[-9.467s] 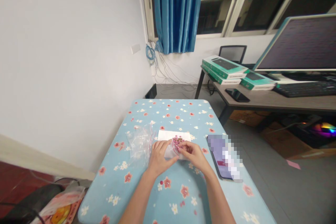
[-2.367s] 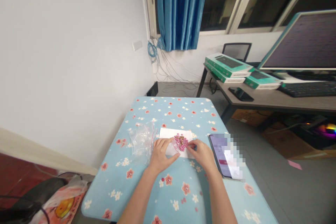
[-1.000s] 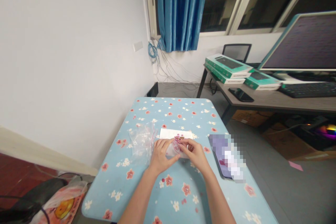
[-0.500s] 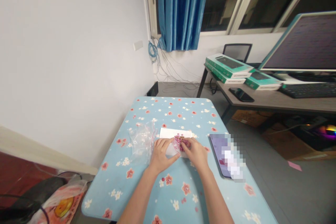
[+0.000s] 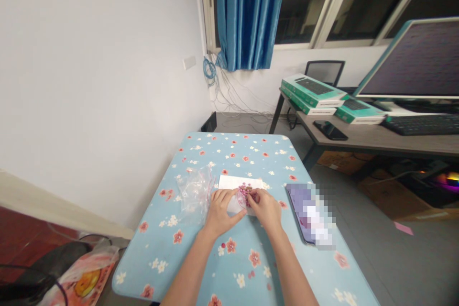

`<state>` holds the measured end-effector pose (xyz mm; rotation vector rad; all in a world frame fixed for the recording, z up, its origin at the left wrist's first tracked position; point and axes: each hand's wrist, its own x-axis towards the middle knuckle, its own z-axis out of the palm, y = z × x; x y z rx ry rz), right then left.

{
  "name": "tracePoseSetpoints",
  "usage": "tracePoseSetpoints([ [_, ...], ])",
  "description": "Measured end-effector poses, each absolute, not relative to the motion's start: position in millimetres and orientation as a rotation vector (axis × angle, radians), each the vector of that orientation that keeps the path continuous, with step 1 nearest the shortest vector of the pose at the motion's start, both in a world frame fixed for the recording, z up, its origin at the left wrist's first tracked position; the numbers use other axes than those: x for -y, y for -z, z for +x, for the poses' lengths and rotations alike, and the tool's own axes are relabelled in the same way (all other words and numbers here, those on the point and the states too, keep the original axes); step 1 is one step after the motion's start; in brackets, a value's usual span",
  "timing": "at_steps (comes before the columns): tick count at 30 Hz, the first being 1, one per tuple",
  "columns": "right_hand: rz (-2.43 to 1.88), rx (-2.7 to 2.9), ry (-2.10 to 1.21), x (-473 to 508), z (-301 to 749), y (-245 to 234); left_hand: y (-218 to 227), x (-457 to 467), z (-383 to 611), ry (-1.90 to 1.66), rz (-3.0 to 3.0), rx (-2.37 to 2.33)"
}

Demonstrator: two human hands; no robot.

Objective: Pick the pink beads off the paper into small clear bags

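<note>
A small heap of pink-purple beads (image 5: 244, 191) lies on a white sheet of paper (image 5: 229, 181) on the flowered table. Beside the heap is a piece of clear plastic with a pink edge (image 5: 241, 199), perhaps a small bag. My left hand (image 5: 220, 211) rests on the paper, thumb and forefinger spread apart around the plastic's left side. At the heap's right edge, my right hand (image 5: 266, 208) has thumb and forefinger pinched together among the beads. Whatever sits in that pinch is too small to make out.
Left of the paper lies a crumpled clear zip bag (image 5: 195, 193). A phone (image 5: 299, 215) is near the table's right edge. A loose red bead (image 5: 223, 245) sits in front of my hands. Keyboard boxes (image 5: 311, 91) stand on the desk (image 5: 322, 142) at right.
My right hand has shifted very slightly, its fingertips still at the beads. The left hand stays in place on the paper.
</note>
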<state>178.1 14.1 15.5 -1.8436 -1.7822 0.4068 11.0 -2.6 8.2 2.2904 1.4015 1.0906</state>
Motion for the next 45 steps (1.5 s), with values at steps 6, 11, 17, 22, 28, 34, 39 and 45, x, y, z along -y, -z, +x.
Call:
tracePoseSetpoints([
  [6,-1.527,1.519,-0.753,-18.0,181.8,-11.0,-9.1,3.3,11.5,-1.092,2.286,-1.41],
  [11,-1.199,1.339,-1.063,-18.3,179.1,-11.1,-9.0,3.1,11.4,-1.102,2.289,-1.426],
  [17,-1.075,1.354,-1.166,-14.5,172.7,-11.3,-7.3,2.9,10.8,-1.117,2.274,-1.414],
  [22,-1.074,1.321,-1.231,-14.0,172.6,-13.5,-7.8,3.1,10.6,-1.177,2.14,-1.37],
  [28,-1.124,1.219,-1.19,-13.5,178.7,-20.7,-10.0,-2.6,9.3,-1.403,1.228,-1.135],
  [34,-1.099,1.273,-1.169,-13.7,170.6,-15.7,-21.4,-4.3,11.6,-1.104,0.628,-0.742],
  [39,-1.177,1.379,-1.072,-12.4,170.0,-11.1,-17.1,3.7,26.6,-0.953,0.63,-0.792],
  [45,-1.215,1.461,-1.077,-13.1,180.4,-13.0,-12.7,6.0,33.6,-1.093,0.734,-0.997],
])
